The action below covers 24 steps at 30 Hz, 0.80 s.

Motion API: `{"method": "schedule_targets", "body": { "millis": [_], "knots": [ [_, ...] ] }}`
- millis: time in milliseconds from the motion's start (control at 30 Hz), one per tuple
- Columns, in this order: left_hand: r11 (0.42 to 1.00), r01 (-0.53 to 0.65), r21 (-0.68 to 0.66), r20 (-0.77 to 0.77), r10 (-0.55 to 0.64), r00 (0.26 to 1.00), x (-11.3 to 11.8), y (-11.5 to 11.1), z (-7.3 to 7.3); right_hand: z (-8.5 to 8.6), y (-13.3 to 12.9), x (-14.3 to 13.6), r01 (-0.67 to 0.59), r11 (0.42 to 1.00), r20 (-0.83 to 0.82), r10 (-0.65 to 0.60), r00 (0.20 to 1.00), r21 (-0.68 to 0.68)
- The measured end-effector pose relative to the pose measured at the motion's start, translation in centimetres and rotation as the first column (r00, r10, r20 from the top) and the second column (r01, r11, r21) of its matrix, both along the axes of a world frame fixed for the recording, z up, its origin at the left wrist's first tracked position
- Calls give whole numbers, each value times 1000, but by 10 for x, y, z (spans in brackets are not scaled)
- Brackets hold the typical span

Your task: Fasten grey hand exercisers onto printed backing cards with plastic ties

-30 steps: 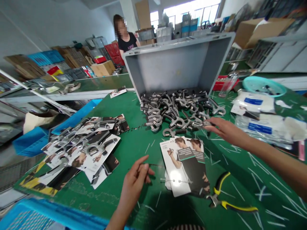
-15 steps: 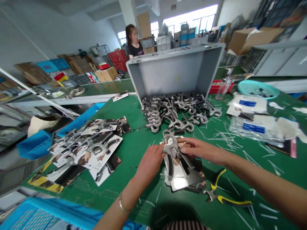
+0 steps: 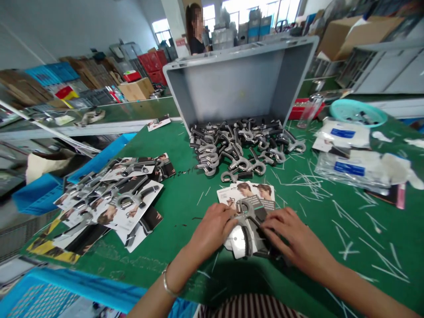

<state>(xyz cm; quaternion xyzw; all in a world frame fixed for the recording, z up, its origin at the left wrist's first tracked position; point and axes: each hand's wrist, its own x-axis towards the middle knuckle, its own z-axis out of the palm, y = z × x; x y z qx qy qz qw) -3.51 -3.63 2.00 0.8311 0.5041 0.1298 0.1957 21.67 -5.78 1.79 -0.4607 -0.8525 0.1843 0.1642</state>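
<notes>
One grip (image 3: 247, 218) lies on the cards (image 3: 260, 198) before you, between your hands. Your left hand (image 3: 213, 225) is half curled at its left side; your right hand (image 3: 293, 232), fingers loosely bent, is at the right handle. Cannot tell whether either pinches it. Loose grips (image 3: 243, 152) lie beyond, at the tipped crate (image 3: 238, 92).

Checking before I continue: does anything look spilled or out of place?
Yes. Thin white strips litter the green tabletop near the right hand, like scraps. The grey plastic crate lies on its side, grey-and-black hand grips heaped at its mouth.
</notes>
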Motion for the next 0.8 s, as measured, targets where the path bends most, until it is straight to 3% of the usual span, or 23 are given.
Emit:
{"method": "schedule_targets", "body": {
  "millis": [133,267,367,467,633,800],
  "knots": [
    [997,-79,18,162,75,984,7,19,-6,-15,-16,-11,-117,993,9,117,993,18],
    [995,-92,-27,322,96,942,19,31,-15,-30,-10,-19,-83,996,-16,83,996,25],
    [982,-166,-91,422,189,887,20,30,-18,-31,-7,-19,-21,999,-80,23,996,25],
    [962,-218,-164,486,271,831,15,29,-20,-23,-15,-16,-25,999,-42,27,999,48],
    [979,-165,-118,403,199,894,15,37,-24,-22,-30,-18,-82,994,86,76,993,68],
    [997,-38,71,225,21,974,22,29,-16,-39,-27,-14,-2,999,-67,4,998,37]
  ]
}}
